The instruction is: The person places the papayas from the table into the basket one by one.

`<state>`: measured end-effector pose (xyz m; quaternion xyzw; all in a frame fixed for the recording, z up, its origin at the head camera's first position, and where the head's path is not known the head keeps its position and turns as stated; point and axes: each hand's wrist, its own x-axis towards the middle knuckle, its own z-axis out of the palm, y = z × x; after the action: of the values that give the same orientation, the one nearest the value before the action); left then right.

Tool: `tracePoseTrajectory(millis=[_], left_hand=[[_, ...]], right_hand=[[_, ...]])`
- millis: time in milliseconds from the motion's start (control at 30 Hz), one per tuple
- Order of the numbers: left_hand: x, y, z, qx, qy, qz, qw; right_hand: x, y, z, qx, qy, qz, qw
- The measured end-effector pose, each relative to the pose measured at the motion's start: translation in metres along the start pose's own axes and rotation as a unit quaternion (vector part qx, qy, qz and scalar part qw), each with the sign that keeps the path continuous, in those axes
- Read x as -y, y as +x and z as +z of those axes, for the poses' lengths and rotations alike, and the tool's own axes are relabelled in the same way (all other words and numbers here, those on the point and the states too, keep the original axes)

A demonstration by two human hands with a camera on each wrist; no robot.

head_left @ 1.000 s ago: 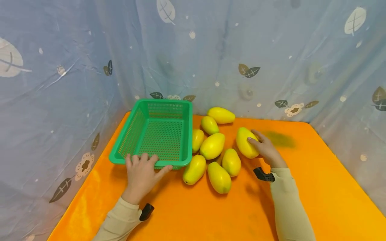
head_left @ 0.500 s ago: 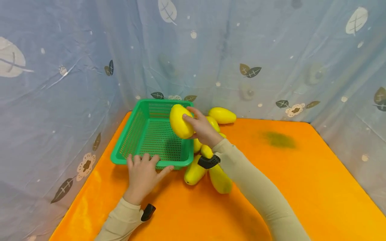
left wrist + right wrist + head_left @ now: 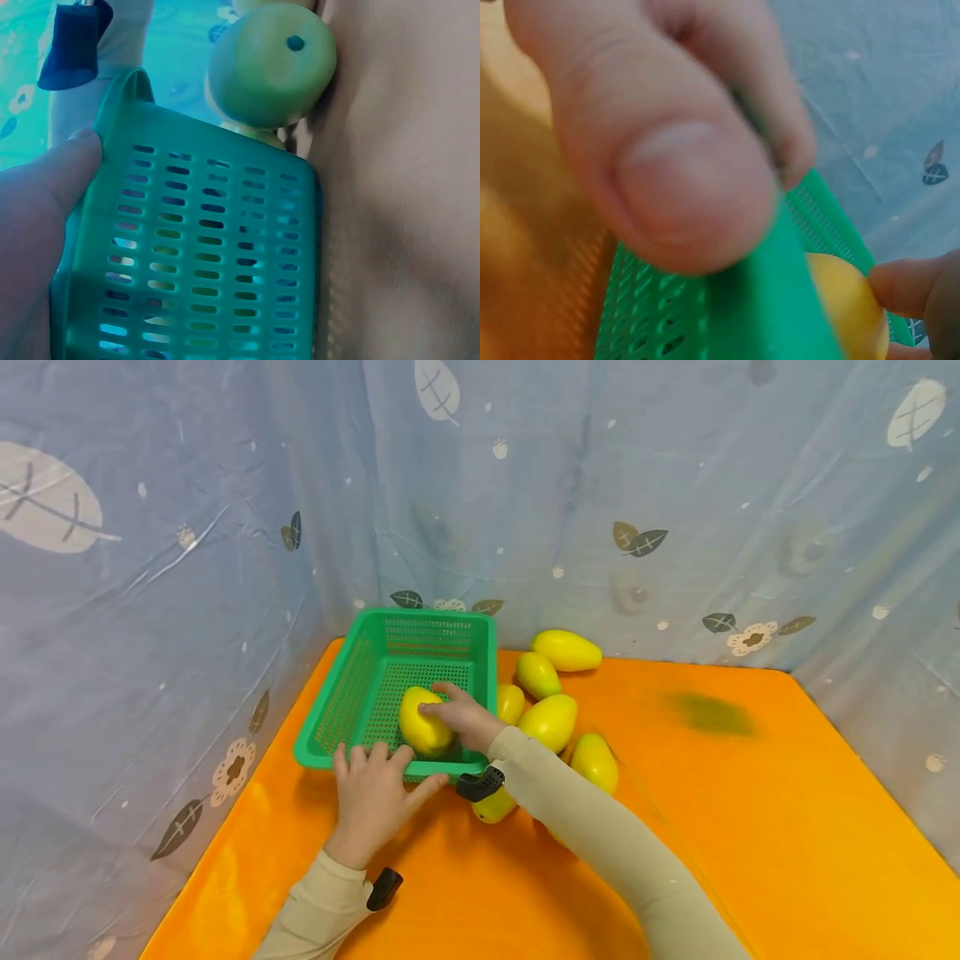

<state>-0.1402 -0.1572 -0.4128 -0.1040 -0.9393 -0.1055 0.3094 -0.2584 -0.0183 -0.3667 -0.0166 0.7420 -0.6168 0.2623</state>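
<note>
My left hand [image 3: 378, 802] grips the near rim of the green plastic basket [image 3: 303, 743], fingers over the edge. In the left wrist view its thumb [image 3: 60, 180] lies on the rim, beside the slotted wall. My right hand [image 3: 468, 718] holds a yellow papaya [image 3: 422, 724] low inside the basket, in its near right part. The right wrist view has that papaya [image 3: 847, 304] behind the rim, with the left thumb [image 3: 682, 187] large and blurred in front. Right of the basket lie several more papayas [image 3: 550, 721], partly hidden by the right forearm.
An orange cloth [image 3: 720, 793] covers the table. Blue patterned curtains [image 3: 570, 485] hang along its back and sides. One papaya [image 3: 567, 650] lies at the back near the curtain. A dark greenish stain [image 3: 712, 714] marks the cloth at the right.
My right hand has carried a papaya from the right of the pile over the basket's right rim and lowered it inside. The left hand has kept its grip on the near rim.
</note>
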Motion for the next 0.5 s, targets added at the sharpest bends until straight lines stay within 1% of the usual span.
tracePoseTrajectory(millis=[167,367,500], left_hand=[[-0.0015,0.0023,-0.0007,0.002,0.006,0.003,1.0000],[-0.0016,0.0021,-0.0013,0.017,0.004,-0.004,0.9998],[-0.0011,0.0001,-0.0016,0.026,0.001,-0.011,0.9996]], right_hand=[[-0.0022,0.0028,0.0010,-0.013,-0.008,0.006,0.9999],[-0.0014,0.0009,0.0027,-0.024,0.012,-0.004,0.9996],[-0.0007,-0.0028,0.0036,-0.024,0.025,-0.006,0.9994]])
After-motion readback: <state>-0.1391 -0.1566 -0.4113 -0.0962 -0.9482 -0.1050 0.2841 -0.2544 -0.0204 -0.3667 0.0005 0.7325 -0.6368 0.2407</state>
